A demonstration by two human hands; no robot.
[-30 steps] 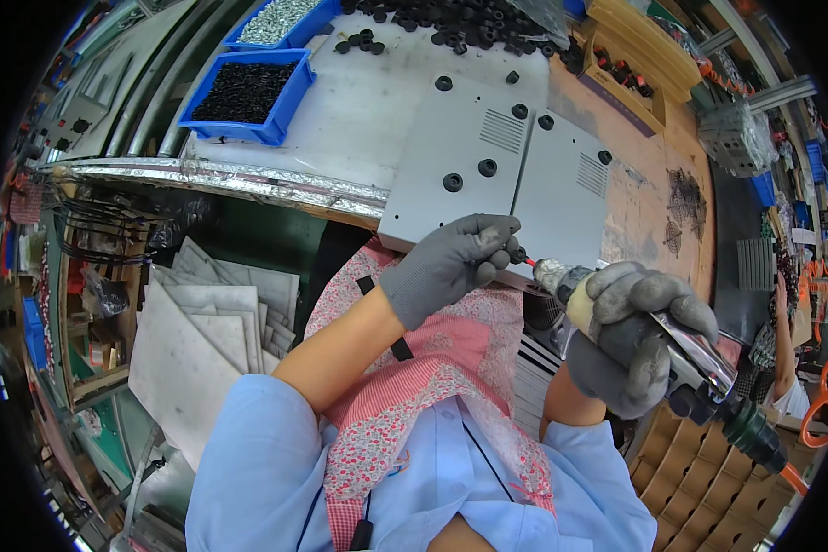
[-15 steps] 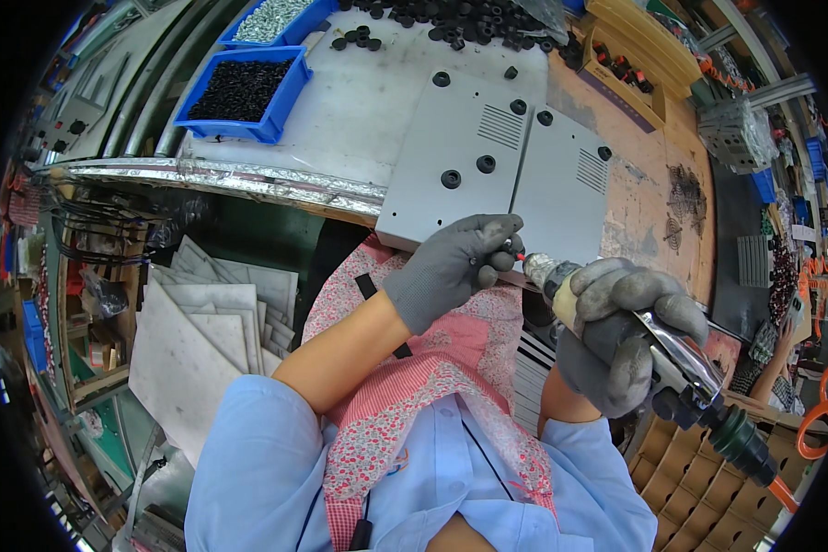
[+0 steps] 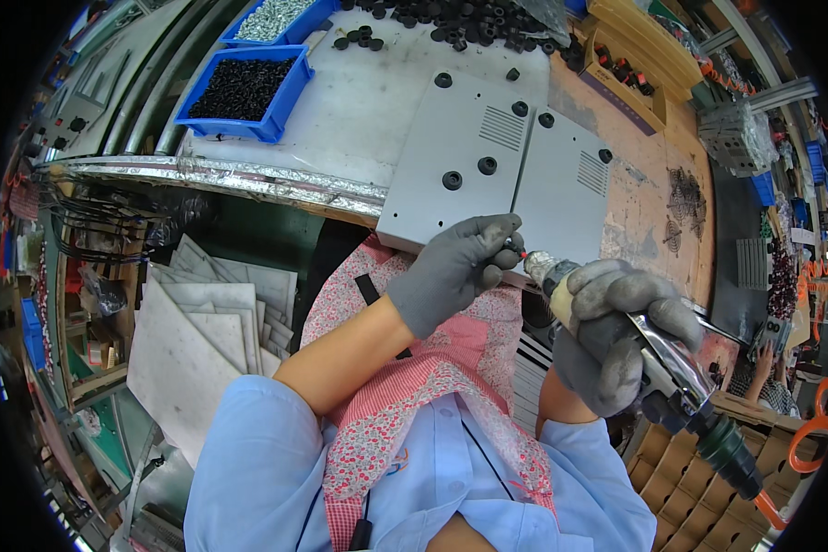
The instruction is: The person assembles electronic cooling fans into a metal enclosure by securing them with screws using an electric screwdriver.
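Observation:
My right hand [image 3: 616, 322], in a grey glove, is wrapped round a pneumatic screwdriver [image 3: 676, 368] with a chrome lever. Its red-tipped bit points at the fingertips of my left hand [image 3: 460, 271]. That gloved hand is closed in a pinch on a small dark, shiny piece, too small to name. Both hands hover over the near edge of two grey sheet-metal covers [image 3: 442, 207] lying side by side on the bench. Black round feet [image 3: 487, 166] stand on the covers, which also have vent slots and small holes.
Behind the covers lie a blue bin [image 3: 276, 120] of small black parts, another blue bin [image 3: 317, 13] of silvery parts and loose black feet [image 3: 460, 23]. A cardboard box [image 3: 649, 115] stands far right. White plates [image 3: 189, 359] are stacked lower left; an orange hose [image 3: 810, 442] hangs right.
The screwdriver's rear end has swung slightly left and down, with its tip still by my left fingertips. At the far right another person's hands have shifted.

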